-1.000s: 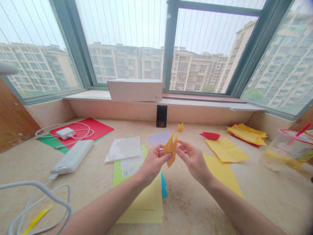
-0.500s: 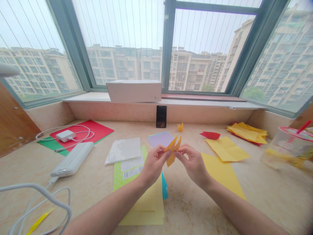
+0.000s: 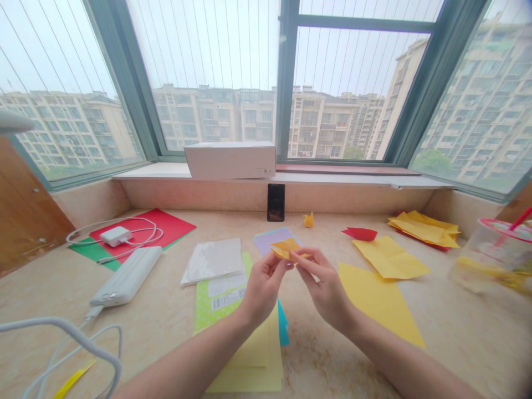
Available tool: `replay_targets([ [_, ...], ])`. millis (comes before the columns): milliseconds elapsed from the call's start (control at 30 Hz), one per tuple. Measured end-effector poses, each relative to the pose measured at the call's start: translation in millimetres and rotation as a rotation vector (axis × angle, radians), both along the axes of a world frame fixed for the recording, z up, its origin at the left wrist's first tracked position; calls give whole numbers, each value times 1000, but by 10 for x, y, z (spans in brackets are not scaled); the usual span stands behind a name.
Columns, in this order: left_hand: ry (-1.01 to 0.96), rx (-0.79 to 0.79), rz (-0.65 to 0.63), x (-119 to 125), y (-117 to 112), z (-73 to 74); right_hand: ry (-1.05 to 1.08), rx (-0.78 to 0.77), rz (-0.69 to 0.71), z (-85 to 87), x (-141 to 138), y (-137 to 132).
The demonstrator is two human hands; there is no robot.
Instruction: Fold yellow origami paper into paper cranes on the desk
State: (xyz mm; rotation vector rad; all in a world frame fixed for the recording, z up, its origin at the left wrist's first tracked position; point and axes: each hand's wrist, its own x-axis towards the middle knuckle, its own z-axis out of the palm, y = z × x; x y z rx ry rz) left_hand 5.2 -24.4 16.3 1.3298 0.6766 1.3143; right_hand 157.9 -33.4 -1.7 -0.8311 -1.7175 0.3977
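Note:
A small folded piece of orange-yellow origami paper (image 3: 286,247) is held up over the stone sill, between both hands. My left hand (image 3: 266,281) pinches its left and lower side, fingers closed. My right hand (image 3: 323,280) has thumb and fingers closed on its right side, partly hiding it. Behind the fingers lies a lilac sheet (image 3: 271,238). Farther back stands a small finished-looking yellow folded figure (image 3: 308,220). Loose yellow sheets (image 3: 376,302) spread out beside my right forearm, and pale yellow paper (image 3: 245,377) is under my left forearm.
A phone (image 3: 276,203) leans against the back ledge, below a white box (image 3: 230,160). At left are a white power bank (image 3: 127,277), cables and red paper (image 3: 174,224). A red folded piece (image 3: 359,234), a creased yellow sheet (image 3: 393,257) and a plastic cup (image 3: 494,255) stand at right.
The folded paper has turned from upright, with two points up, to lying flatter in the fingers. My right fingers have moved over its near side. The view has tipped slightly upward.

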Motion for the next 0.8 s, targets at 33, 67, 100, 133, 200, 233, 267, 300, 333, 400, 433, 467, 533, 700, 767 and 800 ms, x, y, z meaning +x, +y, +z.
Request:
replay_targets([
  [33,-8,-13,-22,4,-1,-3,-21,14,-13,-2,5,2],
  [67,-14,-24,-36,7,2,-10,-43,24,-21,-1,10,4],
  [100,-24,-40,-40,8,10,-21,-66,31,-21,1,15,4],
  [133,-42,-60,-38,7,23,-34,-86,34,-15,7,20,3],
  [200,-86,-115,-36,2,53,-59,-104,33,-22,27,34,1],
  [233,-103,-143,-38,-3,67,-67,-98,32,-52,41,44,1],
  [267,-107,-165,-45,-7,75,-72,-82,32,-100,57,58,3],
  [300,-99,-180,-56,-11,78,-72,-60,34,-160,73,74,6],
  [333,-81,-187,-70,-14,74,-67,-39,37,-222,88,92,12],
  [400,-41,-190,-99,-13,50,-49,-16,41,-299,113,126,26],
  [433,-23,-189,-116,-10,33,-38,-14,39,-308,121,139,32],
  [467,-7,-188,-132,-7,15,-28,-14,34,-302,126,148,37],
  [533,15,-190,-144,-2,-13,-14,-5,8,-271,128,151,39],
  [700,38,-221,-107,-4,-22,-30,18,4,-194,103,122,19],
  [767,36,-238,-83,-1,-20,-44,-14,55,-182,89,128,13],
  [800,32,-248,-70,0,-21,-48,-48,87,-184,83,138,12],
])
